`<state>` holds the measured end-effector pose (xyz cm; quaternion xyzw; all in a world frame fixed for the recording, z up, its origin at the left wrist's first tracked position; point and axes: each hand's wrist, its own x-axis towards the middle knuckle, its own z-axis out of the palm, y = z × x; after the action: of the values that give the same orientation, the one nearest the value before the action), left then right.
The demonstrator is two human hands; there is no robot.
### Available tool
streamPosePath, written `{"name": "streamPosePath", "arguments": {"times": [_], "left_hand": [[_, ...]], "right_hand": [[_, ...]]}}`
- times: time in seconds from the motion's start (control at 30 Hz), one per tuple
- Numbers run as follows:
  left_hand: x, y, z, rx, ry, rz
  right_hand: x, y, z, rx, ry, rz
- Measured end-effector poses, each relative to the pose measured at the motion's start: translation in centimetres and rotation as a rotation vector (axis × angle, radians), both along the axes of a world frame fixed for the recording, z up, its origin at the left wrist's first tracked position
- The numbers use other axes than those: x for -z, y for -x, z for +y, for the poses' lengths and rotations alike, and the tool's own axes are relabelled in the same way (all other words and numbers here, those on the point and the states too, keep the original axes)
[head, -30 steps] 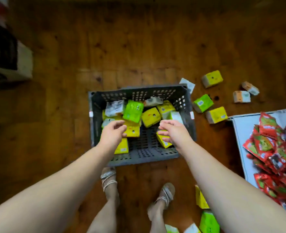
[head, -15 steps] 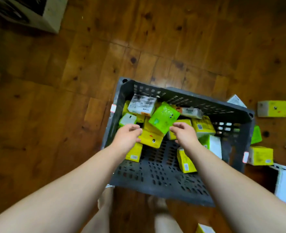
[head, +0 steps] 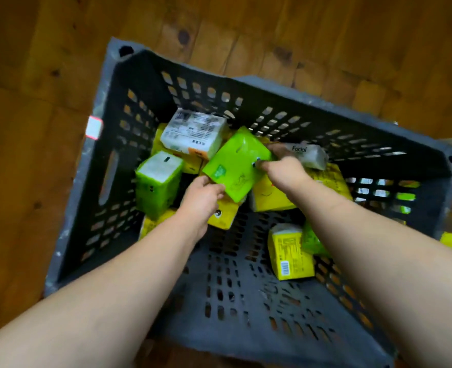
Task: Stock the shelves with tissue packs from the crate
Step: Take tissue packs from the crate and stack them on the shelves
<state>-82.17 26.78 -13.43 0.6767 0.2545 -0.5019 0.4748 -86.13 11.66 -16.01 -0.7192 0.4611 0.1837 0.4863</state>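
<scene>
The hands, only hovering a moment ago, now grasp the green pack near the far wall of the crate; the left hand pinches its near corner, the right hand its right corner; it seems ready for lifting.

The light is warm and rather dim, turning the wooden floor amber and darkening it toward the corners. It seems to come from above: the glossy green pack between the left hand and the right hand shows a pale sheen, while the crate walls beyond both hands lie in shadow. Everything is slightly soft and the fingers are smeared, yet large lettering on the white pack just past the right hand reads. The wide lens bows the crate's rim and stretches the forearms.
</scene>
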Motion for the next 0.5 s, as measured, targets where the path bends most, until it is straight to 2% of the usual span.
{"name": "streamPosePath", "arguments": {"times": [0.23,0.5], "left_hand": [[-6.1,-0.2,-0.8,0.028,0.005,-0.096],[-18.6,0.2,-5.1,0.195,0.034,-0.240]], "right_hand": [[-5.2,2.4,0.3,0.059,-0.031,-0.016],[-17.9,5.9,-2.0,0.297,-0.036,-0.119]]}}
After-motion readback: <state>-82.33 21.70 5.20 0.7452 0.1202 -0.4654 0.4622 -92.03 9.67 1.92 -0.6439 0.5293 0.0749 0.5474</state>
